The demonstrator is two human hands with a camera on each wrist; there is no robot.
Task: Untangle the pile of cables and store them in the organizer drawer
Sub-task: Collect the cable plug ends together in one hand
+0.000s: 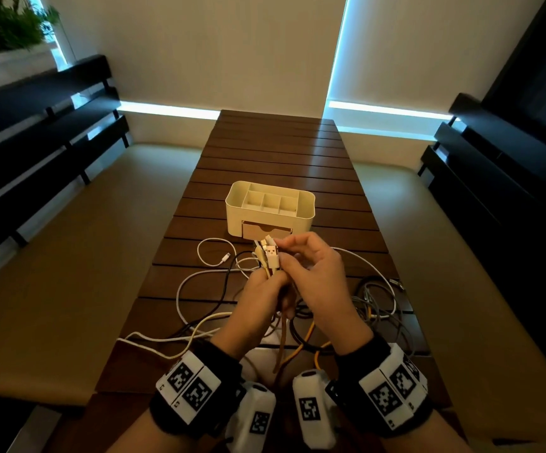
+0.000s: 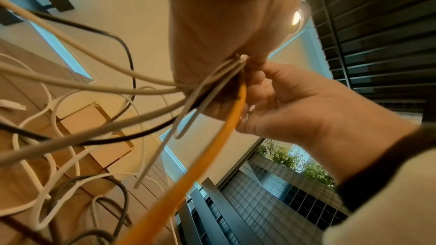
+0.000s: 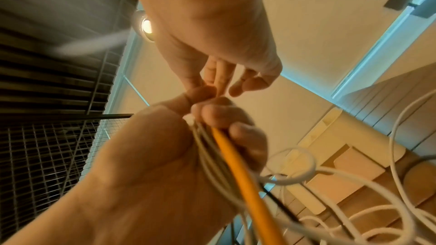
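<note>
My left hand (image 1: pixel 270 286) is raised above the table and grips a bundle of cable ends (image 1: pixel 270 256) upright in its fist, plugs at the top. An orange cable (image 2: pixel 200 156) and several white and grey ones hang down from that fist (image 3: pixel 153 165). My right hand (image 1: pixel 286 245) pinches a white plug (image 1: pixel 269 239) at the top of the bundle, thumb and fingertips (image 3: pixel 212 87) together. The tangled cable pile (image 1: pixel 212 289) lies on the table below both hands. Behind it stands the cream organizer (image 1: pixel 307 204), its tan drawer (image 1: pixel 265 231) looking pushed in.
A looser heap of grey cables (image 1: pixel 376 302) lies on the right side of the slatted wooden table (image 1: pixel 271 152). Beige bench seats flank the table, with dark slatted backrests beyond them. A white loop with a small plug (image 1: pixel 216 253) lies left of the organizer.
</note>
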